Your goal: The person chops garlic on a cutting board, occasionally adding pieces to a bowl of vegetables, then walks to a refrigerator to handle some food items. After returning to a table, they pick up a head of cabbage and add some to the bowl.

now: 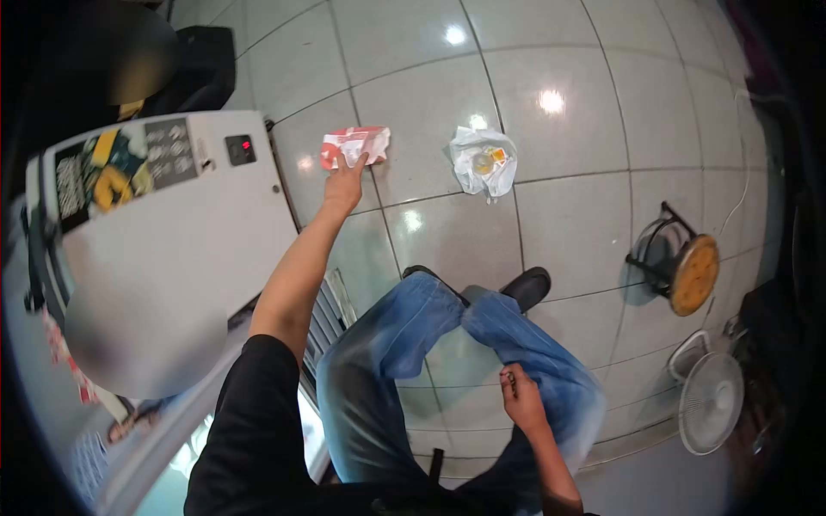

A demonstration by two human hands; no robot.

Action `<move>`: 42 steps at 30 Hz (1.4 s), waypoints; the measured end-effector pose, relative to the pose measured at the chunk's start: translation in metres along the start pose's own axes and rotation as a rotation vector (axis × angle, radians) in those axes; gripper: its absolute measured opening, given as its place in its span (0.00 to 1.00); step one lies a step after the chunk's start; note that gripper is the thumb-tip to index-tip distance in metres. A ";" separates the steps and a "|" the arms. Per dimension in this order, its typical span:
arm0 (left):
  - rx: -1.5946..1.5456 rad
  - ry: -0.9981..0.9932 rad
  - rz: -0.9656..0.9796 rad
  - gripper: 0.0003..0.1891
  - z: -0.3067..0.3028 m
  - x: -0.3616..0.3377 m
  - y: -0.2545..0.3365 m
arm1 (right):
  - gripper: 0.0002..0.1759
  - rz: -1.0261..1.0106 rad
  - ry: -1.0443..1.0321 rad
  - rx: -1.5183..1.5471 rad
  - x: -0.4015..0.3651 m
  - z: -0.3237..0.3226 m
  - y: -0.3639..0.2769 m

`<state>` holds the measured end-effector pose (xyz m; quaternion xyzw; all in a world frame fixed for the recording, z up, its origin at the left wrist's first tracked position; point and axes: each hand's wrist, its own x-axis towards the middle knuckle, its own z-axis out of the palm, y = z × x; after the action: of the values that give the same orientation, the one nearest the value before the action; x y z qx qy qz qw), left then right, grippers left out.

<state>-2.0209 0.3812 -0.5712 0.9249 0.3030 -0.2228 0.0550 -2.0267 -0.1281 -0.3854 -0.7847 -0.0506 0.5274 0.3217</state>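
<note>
My left hand (342,187) reaches forward over the tiled floor, its fingers apart and touching the near edge of a crumpled red and white wrapper (354,144). Right of the wrapper, a white plastic bag (469,176) lies spread open with a clear item and a small orange and white piece (497,155) on it. My right hand (520,397) is closed near my right knee, with a small dark thing between thumb and fingers that is too small to name.
A white machine (206,232) with a red display stands at the left. On the right are a fallen stool (695,275) with a round wooden seat and a white fan (712,402). My blue-jeaned legs and dark shoes (527,289) are below the bag.
</note>
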 end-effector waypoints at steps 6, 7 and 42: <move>0.280 -0.181 0.020 0.19 0.098 0.063 -0.034 | 0.07 0.183 -0.056 0.185 0.038 0.023 0.024; 0.202 -0.111 0.056 0.18 0.095 0.062 -0.041 | 0.07 0.184 -0.086 0.118 0.040 0.021 0.018; -0.844 -0.117 0.641 0.24 0.027 -0.093 0.165 | 0.31 -0.324 0.173 0.442 0.270 0.053 -0.002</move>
<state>-2.0016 0.1907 -0.5596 0.8546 0.0651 -0.1051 0.5043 -1.9530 0.0102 -0.6117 -0.7196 -0.0314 0.3984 0.5679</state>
